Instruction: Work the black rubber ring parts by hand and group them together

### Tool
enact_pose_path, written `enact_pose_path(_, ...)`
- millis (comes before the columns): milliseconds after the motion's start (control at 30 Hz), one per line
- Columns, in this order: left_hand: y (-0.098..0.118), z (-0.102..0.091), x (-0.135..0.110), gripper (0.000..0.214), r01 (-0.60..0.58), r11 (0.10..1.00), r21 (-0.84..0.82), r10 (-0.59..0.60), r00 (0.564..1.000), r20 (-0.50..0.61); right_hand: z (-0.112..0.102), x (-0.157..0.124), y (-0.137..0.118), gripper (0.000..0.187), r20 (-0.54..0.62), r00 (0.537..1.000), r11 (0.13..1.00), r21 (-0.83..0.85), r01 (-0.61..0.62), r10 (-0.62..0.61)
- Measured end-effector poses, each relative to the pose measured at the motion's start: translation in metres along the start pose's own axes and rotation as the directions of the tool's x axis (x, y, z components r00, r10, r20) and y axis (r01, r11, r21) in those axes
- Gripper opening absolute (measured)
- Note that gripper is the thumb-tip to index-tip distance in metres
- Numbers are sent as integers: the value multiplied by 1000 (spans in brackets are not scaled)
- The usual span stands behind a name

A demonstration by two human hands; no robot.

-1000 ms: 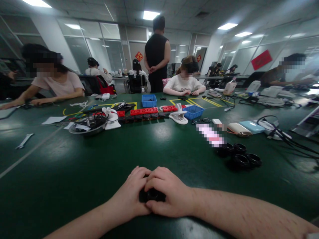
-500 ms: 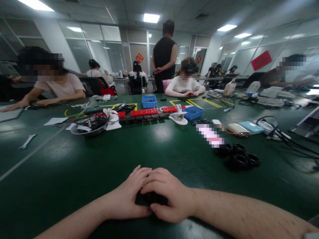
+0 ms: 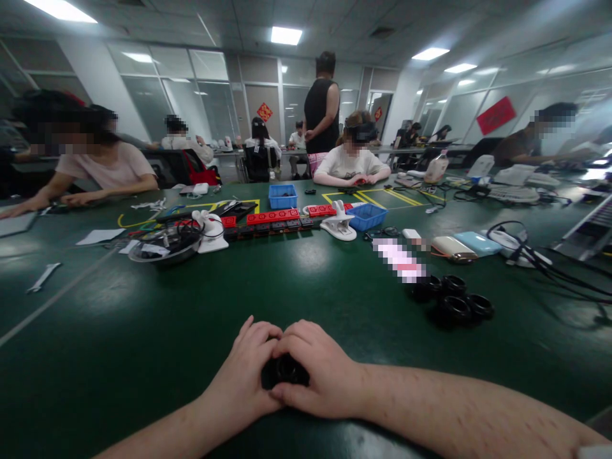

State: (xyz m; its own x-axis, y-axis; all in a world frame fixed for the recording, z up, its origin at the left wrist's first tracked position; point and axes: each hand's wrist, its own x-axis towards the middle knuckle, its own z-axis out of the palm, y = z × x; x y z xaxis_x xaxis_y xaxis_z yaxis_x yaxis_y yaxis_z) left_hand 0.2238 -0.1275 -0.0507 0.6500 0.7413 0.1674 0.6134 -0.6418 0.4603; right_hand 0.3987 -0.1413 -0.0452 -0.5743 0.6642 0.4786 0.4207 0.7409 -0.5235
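Observation:
Both my hands rest on the dark green table [image 3: 306,280] near its front edge, fingers curled toward each other. My left hand [image 3: 243,373] and my right hand [image 3: 320,370] together enclose a small black round part [image 3: 285,370], which shows in the gap between the thumbs. Most of that part is hidden by my fingers. A cluster of similar black rings [image 3: 452,299] lies on the table to the right, beyond my right hand.
A clear bowl with cables [image 3: 162,245], red power strips [image 3: 272,218], two blue bins [image 3: 284,195], white clamp stands [image 3: 338,224], phones and a power bank [image 3: 452,247] cross the table's middle. A wrench [image 3: 43,277] lies left. Black cables [image 3: 549,264] trail right. Several people sit around; one stands.
My hands have shifted slightly and parted at the thumbs, so more of the black part shows. The standing person has stepped right and turned.

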Motion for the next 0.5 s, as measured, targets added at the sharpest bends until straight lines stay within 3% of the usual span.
enact_pose_path(133,-5,-7,3,25,-33,993,-114,40,997,63,-1,1,1,15,44,996,996,53,76,-79)
enact_pose_path(367,-18,-14,6,28,-101,983,-155,138,957,255,-3,2,1,28,62,973,968,140,210,-220)
enact_pose_path(500,-24,-13,3,66,-84,971,-223,137,963,233,-7,3,-2,43,-19,972,954,185,235,-236)
